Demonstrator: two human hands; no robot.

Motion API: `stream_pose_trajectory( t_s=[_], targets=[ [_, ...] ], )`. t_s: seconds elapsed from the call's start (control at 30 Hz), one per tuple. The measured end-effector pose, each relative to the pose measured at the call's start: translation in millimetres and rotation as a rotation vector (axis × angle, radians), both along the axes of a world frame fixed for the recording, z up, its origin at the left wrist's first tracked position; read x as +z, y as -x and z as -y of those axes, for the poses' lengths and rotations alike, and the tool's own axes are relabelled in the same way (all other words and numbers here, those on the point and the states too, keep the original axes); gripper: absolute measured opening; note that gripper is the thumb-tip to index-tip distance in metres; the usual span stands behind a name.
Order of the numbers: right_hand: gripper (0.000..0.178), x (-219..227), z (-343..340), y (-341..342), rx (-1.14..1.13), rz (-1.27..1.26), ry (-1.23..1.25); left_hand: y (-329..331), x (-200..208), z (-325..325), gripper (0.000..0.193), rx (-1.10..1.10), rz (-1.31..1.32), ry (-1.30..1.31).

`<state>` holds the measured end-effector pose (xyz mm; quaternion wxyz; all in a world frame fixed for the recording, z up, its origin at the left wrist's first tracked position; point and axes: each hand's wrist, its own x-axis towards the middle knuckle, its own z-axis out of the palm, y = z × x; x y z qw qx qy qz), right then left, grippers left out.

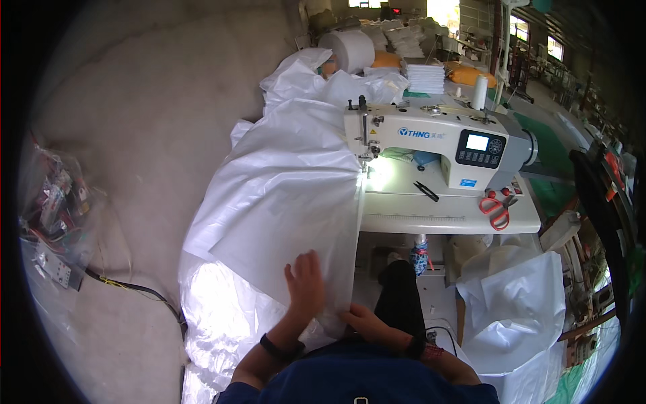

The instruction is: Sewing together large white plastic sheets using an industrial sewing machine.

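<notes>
A large white plastic sheet drapes over the left end of the sewing table and down to my lap. Its right edge runs up under the needle of a white sewing machine, where a work light glows. My left hand lies on the sheet with its fingers stretched out. At the sheet's near right edge, my right hand pinches the material; part of its fingers is hidden by the fold.
Black thread snips and red-handled scissors lie on the machine table. A thread cone stands behind the machine. More white sheeting hangs at my right. A bag of electrical parts is at far left.
</notes>
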<state>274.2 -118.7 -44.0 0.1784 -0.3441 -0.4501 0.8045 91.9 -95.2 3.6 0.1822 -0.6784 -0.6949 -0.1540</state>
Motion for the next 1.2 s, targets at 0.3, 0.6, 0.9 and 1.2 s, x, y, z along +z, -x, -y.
stream_pose_trajectory(
  t_s=[0.3,0.6,0.9,1.2],
  targets=[
    [0.032,19.5,8.5,-8.6,-0.058,0.032,-0.101,104.1,95.2,-12.4,0.009,0.043,-0.049,-0.222],
    [0.023,-17.6,6.7,4.2,-0.109,0.034,-0.438,11.2,54.3,23.5,0.012,-0.564,0.096,0.562],
    [0.023,8.0,18.1,19.6,0.201,0.249,-0.662,-0.3,0.6,45.1,0.021,-0.423,0.863,0.638],
    [0.032,-39.0,-42.0,47.3,0.283,0.030,-0.414,9.7,-5.2,66.8,0.026,-0.174,0.809,0.259]
  ],
)
